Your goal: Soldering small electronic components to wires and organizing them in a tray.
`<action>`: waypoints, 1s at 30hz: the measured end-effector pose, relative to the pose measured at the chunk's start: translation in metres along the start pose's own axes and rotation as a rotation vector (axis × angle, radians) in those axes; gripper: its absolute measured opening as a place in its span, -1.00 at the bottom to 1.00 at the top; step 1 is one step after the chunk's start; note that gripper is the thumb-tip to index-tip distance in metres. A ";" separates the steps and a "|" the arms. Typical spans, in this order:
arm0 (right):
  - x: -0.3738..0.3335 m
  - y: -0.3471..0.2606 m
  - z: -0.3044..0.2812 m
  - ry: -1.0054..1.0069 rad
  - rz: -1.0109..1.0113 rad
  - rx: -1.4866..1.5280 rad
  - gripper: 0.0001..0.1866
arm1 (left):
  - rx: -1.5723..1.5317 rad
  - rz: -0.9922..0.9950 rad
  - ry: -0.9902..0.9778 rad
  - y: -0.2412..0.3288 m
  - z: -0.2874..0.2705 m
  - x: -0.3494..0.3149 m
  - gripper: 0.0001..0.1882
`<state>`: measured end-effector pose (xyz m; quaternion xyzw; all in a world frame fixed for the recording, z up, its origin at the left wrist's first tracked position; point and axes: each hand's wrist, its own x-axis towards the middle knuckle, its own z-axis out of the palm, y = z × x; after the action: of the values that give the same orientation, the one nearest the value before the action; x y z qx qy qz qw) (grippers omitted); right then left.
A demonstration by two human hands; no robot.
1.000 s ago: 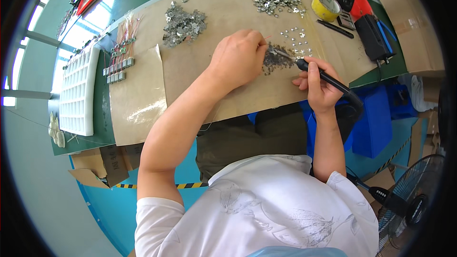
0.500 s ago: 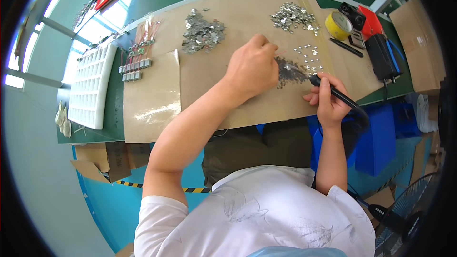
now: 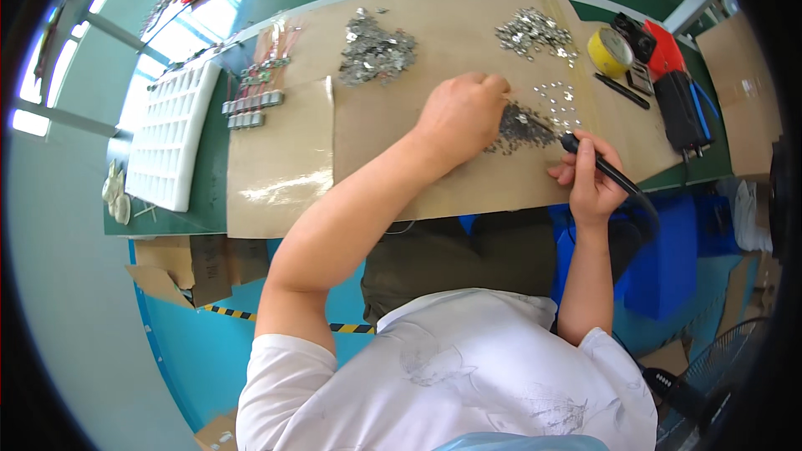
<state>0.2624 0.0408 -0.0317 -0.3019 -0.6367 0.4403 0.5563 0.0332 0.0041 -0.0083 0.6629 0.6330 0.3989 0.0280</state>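
My left hand (image 3: 464, 119) is closed at the left edge of a pile of small dark parts (image 3: 525, 127) on the brown sheet. Its fingertips are turned away, so whatever they pinch is hidden. My right hand (image 3: 596, 177) grips a black corded pen-shaped tool (image 3: 614, 173), whose slim front end points left over the dark pile. Just beyond this pile lie several small shiny metal pieces (image 3: 557, 98), spread apart. Farther back is a heap of shiny metal pieces (image 3: 535, 32), and to its left a larger heap of flat grey metal pieces (image 3: 376, 48).
A white compartment tray (image 3: 171, 138) stands at the left, near wired grey components (image 3: 253, 103). At the right are a yellow tape roll (image 3: 610, 52), a black pen (image 3: 622, 91) and a black box (image 3: 682, 113) with a blue cable. Blue bins (image 3: 664, 259) sit below the table's right side.
The whole scene has shifted slightly right in the picture. Both hands stay at about the same places by the dark pile, and the right keeps its hold on the tool.
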 end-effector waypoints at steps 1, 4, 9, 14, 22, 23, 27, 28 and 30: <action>0.000 0.000 0.002 0.007 0.015 0.010 -0.83 | -0.030 0.014 0.019 0.001 -0.004 -0.001 -0.89; 0.001 0.000 0.004 -0.002 0.023 0.023 -0.83 | -0.002 0.018 -0.029 0.003 -0.011 -0.003 -0.89; 0.003 -0.003 0.004 -0.031 0.008 -0.017 -0.85 | 0.011 0.018 -0.095 0.006 -0.011 -0.003 -0.90; 0.004 -0.006 0.005 -0.060 0.022 -0.048 -0.85 | 0.056 0.036 -0.166 0.006 -0.011 -0.004 -0.90; 0.005 -0.006 0.003 -0.090 0.052 -0.058 -0.83 | 0.050 0.021 -0.159 0.006 -0.008 -0.004 -0.89; 0.006 -0.006 0.003 -0.086 0.050 -0.066 -0.83 | 0.060 0.016 -0.165 0.007 -0.008 -0.004 -0.88; 0.006 -0.007 0.003 -0.087 0.049 -0.060 -0.82 | 0.085 0.014 -0.177 0.007 -0.006 -0.003 -0.88; 0.005 -0.007 0.004 -0.087 0.050 -0.059 -0.82 | 0.083 0.012 -0.177 0.006 -0.006 -0.005 -0.87; 0.005 -0.006 0.004 -0.085 0.060 -0.067 -0.83 | 0.081 0.008 -0.181 0.005 -0.006 -0.006 -0.87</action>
<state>0.2582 0.0413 -0.0239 -0.3203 -0.6649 0.4477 0.5049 0.0349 -0.0043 -0.0043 0.6994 0.6408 0.3115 0.0564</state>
